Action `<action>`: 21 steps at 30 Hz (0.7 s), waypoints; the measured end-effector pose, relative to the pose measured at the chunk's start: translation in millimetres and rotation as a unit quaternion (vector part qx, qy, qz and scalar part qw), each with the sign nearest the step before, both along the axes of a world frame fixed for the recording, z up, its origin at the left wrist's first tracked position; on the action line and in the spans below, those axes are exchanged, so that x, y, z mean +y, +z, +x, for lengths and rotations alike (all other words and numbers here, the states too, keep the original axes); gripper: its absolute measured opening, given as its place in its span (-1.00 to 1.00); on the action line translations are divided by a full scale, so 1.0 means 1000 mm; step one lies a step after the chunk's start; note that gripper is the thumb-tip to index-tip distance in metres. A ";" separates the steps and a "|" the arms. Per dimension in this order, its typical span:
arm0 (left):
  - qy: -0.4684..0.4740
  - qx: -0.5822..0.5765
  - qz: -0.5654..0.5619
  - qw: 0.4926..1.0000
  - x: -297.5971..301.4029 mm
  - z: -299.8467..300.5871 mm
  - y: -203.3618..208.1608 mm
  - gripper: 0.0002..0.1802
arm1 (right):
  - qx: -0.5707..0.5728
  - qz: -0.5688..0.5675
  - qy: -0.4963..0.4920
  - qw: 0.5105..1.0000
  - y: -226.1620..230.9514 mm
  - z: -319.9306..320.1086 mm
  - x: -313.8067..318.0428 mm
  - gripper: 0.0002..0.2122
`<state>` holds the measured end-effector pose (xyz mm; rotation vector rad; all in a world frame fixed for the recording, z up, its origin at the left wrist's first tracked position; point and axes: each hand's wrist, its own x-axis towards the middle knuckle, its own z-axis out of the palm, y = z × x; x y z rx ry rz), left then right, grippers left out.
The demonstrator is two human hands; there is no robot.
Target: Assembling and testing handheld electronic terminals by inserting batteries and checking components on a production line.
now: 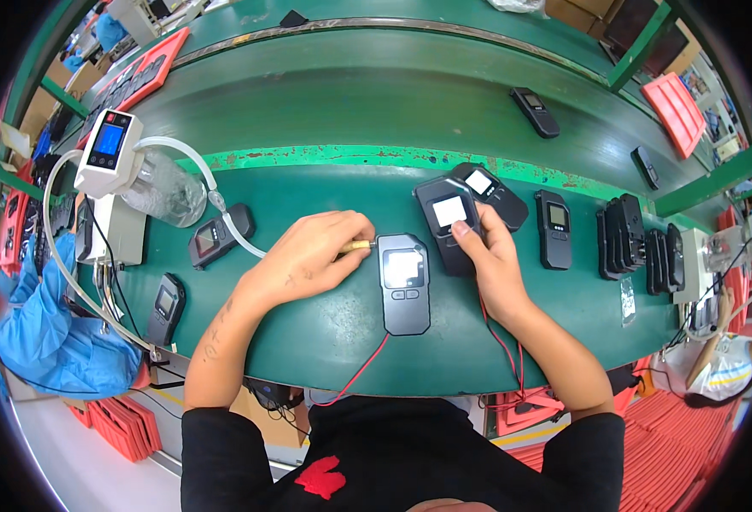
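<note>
My left hand (316,256) is closed around the end of a clear hose (238,232). A yellowish tip (355,246) sticks out of my fingers and meets, or nearly meets, the upper left side of a black handheld meter (406,309). That meter lies on the green bench with its screen lit white and a red wire at its lower end. In my right hand (495,264) is another black handheld meter (434,192), tilted, its screen also lit; my thumb rests on its front beside the screen. Behind it lies a third lit meter (501,198), partly covered.
More black meters lie on the bench (325,350), one right (554,230), two left, several stacked far right (622,235). A white pump unit (107,154) with a blue display stands left. Beyond runs a green conveyor (350,94) carrying meters. Co-workers sit at both sides.
</note>
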<state>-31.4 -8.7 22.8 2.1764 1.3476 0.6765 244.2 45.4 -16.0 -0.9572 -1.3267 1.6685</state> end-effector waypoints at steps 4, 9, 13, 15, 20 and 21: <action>0.030 -0.020 -0.031 0.999 0.001 0.004 0.001 -0.84 | -0.048 -0.011 -0.002 0.999 0.002 0.001 0.002 -0.66; 0.018 -0.014 -0.029 0.999 0.001 0.003 -0.002 -0.85 | -0.046 0.065 -0.022 0.997 0.009 -0.007 -0.014 -0.62; -0.001 -0.017 -0.057 0.998 0.000 -0.007 0.001 -0.87 | -0.084 0.075 0.026 0.993 0.011 -0.006 -0.018 -0.60; -0.009 -0.015 -0.070 0.997 0.001 -0.008 0.005 -0.86 | -0.081 0.073 0.033 0.993 0.012 -0.005 -0.020 -0.59; 0.097 -0.105 -0.078 0.987 0.000 0.008 0.007 -0.77 | -0.071 0.059 0.048 0.995 0.016 -0.006 -0.022 -0.55; 0.106 -0.144 -0.064 0.982 -0.001 0.014 0.002 -0.75 | -0.069 0.053 0.047 0.995 0.017 -0.006 -0.022 -0.54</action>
